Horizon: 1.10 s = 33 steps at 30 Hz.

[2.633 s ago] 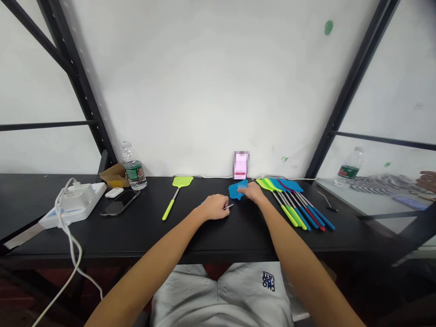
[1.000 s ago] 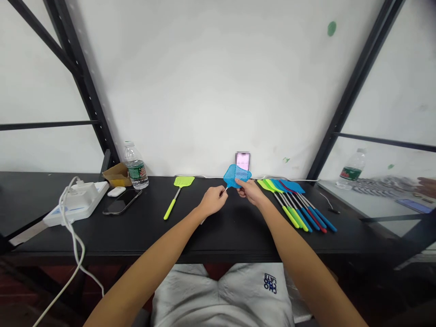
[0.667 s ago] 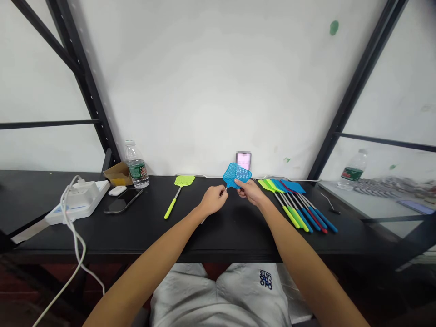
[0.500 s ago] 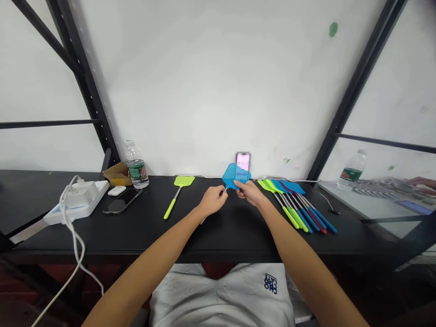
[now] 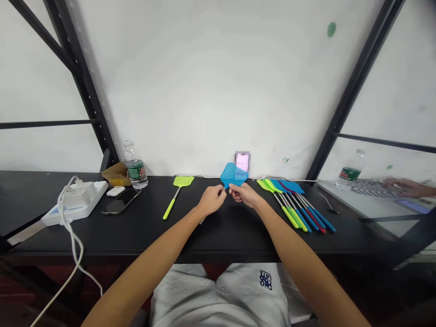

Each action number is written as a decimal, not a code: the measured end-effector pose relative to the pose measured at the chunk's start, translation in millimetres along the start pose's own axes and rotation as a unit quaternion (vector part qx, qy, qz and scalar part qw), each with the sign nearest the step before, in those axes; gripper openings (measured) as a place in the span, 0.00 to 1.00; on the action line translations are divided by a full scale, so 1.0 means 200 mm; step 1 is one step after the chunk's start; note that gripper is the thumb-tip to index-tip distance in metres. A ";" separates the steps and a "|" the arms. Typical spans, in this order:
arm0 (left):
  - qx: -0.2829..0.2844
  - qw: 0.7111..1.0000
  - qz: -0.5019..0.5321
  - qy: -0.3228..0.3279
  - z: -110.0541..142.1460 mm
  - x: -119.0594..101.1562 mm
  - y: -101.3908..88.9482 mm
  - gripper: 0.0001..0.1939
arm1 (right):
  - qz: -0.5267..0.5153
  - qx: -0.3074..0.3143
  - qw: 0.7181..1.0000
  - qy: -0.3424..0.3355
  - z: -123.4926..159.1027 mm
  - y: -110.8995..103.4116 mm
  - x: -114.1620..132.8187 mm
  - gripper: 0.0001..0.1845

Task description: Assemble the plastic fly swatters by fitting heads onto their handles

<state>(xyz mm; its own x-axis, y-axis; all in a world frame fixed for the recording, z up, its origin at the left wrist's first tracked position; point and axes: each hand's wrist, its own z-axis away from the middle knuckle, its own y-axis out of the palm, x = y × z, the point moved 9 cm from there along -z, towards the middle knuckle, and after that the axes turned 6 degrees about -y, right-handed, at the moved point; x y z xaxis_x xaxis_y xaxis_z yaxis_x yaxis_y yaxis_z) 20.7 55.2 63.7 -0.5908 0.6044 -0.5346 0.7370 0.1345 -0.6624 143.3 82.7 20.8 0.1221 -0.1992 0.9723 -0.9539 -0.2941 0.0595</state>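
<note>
White wall (image 5: 211,91) is filling the upper frame, and below it the black tabletop (image 5: 238,236) is running to a front edge at lower centre, its surface showing between the forearms. Dead centre, the blue swatter (image 5: 228,172) is tilting up above the table! The right hand (image 5: 244,195) is pinching the base of its head; the left hand (image 5: 213,199) is clamping round the shaft, hiding most of it. Room is showing leftward to a yellow-green swatter (image 5: 176,193), less rightward to the fanned swatters (image 5: 299,215). Behind, a phone (image 5: 242,160) is sitting pixelated, its bottom covered. Far right, another person's hand (image 5: 407,186) is blurring, cut off by the frame.
</note>
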 end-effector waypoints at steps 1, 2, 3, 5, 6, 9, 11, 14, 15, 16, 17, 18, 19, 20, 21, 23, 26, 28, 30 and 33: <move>0.000 1.000 0.001 -0.002 0.00 0.00 0.00 0.13 | 0.008 0.012 1.000 0.010 0.00 0.03 -0.02 0.25; 0.001 1.000 0.003 -0.003 0.00 0.00 0.00 0.14 | 0.011 0.023 1.000 0.017 0.00 0.06 -0.03 0.26; 0.006 1.000 0.007 -0.002 0.00 0.00 0.00 0.14 | 0.010 0.032 0.999 0.022 0.00 0.09 -0.05 0.27; 0.025 0.999 0.019 0.006 0.01 -0.01 0.01 0.14 | 0.005 0.040 0.999 0.028 0.00 0.12 -0.07 0.29; 0.036 0.999 0.026 0.011 0.01 -0.02 0.02 0.14 | 0.004 0.039 0.999 0.029 0.00 0.13 -0.08 0.29; 0.057 0.998 0.033 0.022 0.02 -0.04 0.04 0.13 | 0.019 0.015 1.000 0.019 -0.01 0.11 -0.09 0.27; 0.058 0.998 0.019 0.019 0.03 -0.04 0.05 0.12 | 0.031 -0.011 0.999 0.009 -0.02 0.08 -0.08 0.25; 0.054 0.998 -0.019 0.002 0.03 -0.02 0.06 0.12 | 0.031 -0.057 0.998 -0.008 -0.03 0.01 -0.06 0.23; 0.055 0.998 -0.032 -0.004 0.03 -0.01 0.07 0.12 | 0.025 -0.077 0.997 -0.016 -0.04 -0.02 -0.05 0.22; 0.056 0.997 -0.044 -0.008 0.03 0.00 0.08 0.12 | 0.018 -0.103 0.994 -0.027 -0.04 -0.06 -0.03 0.21; 0.056 0.997 -0.054 -0.012 0.02 0.01 0.08 0.12 | 0.012 -0.133 0.990 -0.038 -0.04 -0.11 -0.01 0.20; 0.053 0.996 -0.064 -0.019 0.02 0.02 0.08 0.11 | 0.005 -0.168 0.985 -0.048 -0.03 -0.17 0.01 0.20; 0.048 0.996 -0.076 -0.029 0.01 0.03 0.07 0.11 | -0.001 -0.208 0.976 -0.057 -0.02 -0.24 0.03 0.19; 0.039 0.995 -0.087 -0.040 0.01 0.05 0.06 0.11 | -0.006 -0.250 0.966 -0.061 -0.01 -0.30 0.04 0.18; 0.028 0.993 -0.099 -0.050 0.00 0.07 0.04 0.10 | -0.012 -0.286 0.956 -0.063 0.01 -0.37 0.05 0.18; 0.007 0.990 -0.130 -0.061 -0.01 0.09 0.00 0.08 | -0.022 -0.347 0.935 -0.071 0.04 -0.49 0.05 0.16; 0.001 0.975 -0.208 -0.073 -0.02 0.13 -0.02 0.10 | 0.012 -0.405 0.910 -0.086 0.07 -0.61 0.05 0.16; 0.017 0.961 -0.256 -0.098 -0.02 0.17 -0.02 0.15 | 0.043 -0.423 0.901 -0.088 0.08 -0.64 0.04 0.17; 0.050 0.953 -0.273 -0.121 -0.01 0.21 0.00 0.16 | 0.060 -0.422 0.900 -0.089 0.08 -0.65 0.03 0.16; 0.102 0.951 -0.265 -0.119 0.00 0.23 0.06 0.10 | 0.066 -0.406 0.907 -0.095 0.06 -0.62 0.02 0.16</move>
<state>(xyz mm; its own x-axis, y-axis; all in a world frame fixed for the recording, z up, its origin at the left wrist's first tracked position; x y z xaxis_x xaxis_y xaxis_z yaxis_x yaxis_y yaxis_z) 1.6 85.5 31.3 -0.9372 0.2959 -0.1845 0.2497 0.2004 -0.9474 266.0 106.4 15.0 -0.0372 -0.3628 0.9311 -0.8418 0.5135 0.1665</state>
